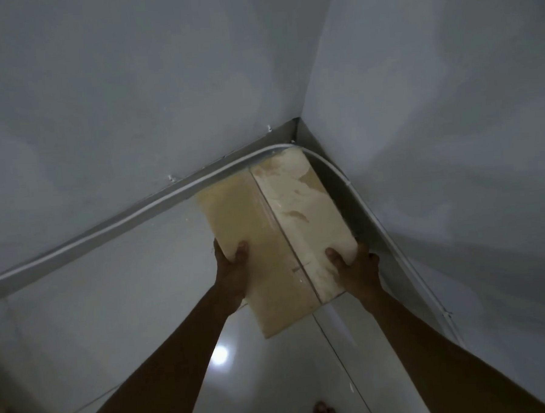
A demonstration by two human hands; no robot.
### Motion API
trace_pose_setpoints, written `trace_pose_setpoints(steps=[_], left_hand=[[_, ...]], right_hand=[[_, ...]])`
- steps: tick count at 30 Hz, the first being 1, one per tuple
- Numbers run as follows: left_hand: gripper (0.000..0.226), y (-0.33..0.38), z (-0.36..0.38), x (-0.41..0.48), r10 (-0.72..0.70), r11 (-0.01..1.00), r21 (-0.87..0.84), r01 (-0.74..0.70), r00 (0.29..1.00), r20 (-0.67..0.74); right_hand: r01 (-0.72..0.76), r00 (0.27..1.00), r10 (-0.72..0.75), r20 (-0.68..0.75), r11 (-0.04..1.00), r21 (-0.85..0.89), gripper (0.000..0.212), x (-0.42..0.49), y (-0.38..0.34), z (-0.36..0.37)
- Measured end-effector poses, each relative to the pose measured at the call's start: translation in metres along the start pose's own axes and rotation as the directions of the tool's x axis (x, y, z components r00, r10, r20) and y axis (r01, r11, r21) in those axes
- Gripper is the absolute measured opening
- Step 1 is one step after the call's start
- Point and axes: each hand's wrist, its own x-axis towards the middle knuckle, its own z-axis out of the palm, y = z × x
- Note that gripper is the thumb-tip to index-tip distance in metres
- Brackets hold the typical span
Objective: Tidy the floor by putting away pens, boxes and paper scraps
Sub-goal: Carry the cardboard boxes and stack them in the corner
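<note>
Cardboard box (276, 234) sits gripped at its near side edges — left hand (232, 271) and right hand (355, 270), thumbs on top — with its long axis running straight away from both hands into the wall corner (297, 126), far end just beside the white cable (139, 213).

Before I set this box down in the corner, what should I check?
1. The left grip on the cardboard box, thumb on top: ok.
2. The right grip, thumb on top: ok.
3. The box's top flaps closed along the seam: ok.
4. The floor under the box, hidden by it: cannot tell.
5. The box's far end apart from the white cable at the wall base: cannot tell.
6. The bare foot well back from the box: ok.
</note>
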Motion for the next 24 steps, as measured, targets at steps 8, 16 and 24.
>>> trace_pose_setpoints(steps=[8,16,24], left_hand=[[0.063,0.02,0.022,0.017,-0.158,0.982,0.094,0.161,0.987,-0.043],[0.072,0.029,0.02,0.019,-0.24,0.949,0.197,0.245,0.97,-0.048],[0.078,0.055,0.014,-0.007,-0.034,0.919,0.387,0.08,0.992,-0.125]], right_hand=[[0.026,0.999,-0.025,-0.03,1.0,0.015,0.085,0.022,-0.016,-0.011],[-0.072,0.994,0.086,0.065,0.976,-0.205,0.097,0.024,-0.025,-0.021],[-0.032,0.996,0.062,0.066,0.921,-0.389,0.099,-0.011,-0.057,-0.042]])
